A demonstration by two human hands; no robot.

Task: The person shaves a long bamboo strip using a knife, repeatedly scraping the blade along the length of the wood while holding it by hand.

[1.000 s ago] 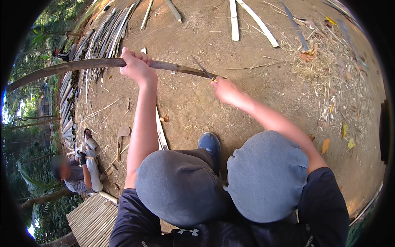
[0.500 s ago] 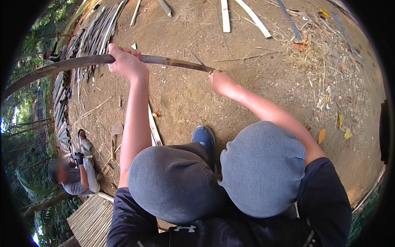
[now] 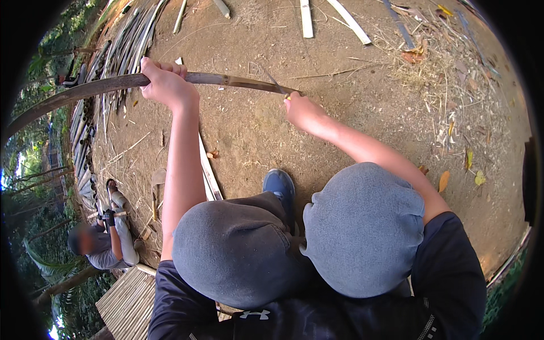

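A curved strip [image 3: 113, 83] is gripped by the left hand [image 3: 173, 89], a blade [image 3: 275, 81] by the right hand [image 3: 304, 113]; spacing is slightly widened, suggesting work toward the strip's end.

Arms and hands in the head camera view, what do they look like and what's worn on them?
The left hand and right hand are bare, without gloves, and both wrists are uncovered. The left sleeve and right sleeve are dark, near-black and short, leaving the forearms bare.
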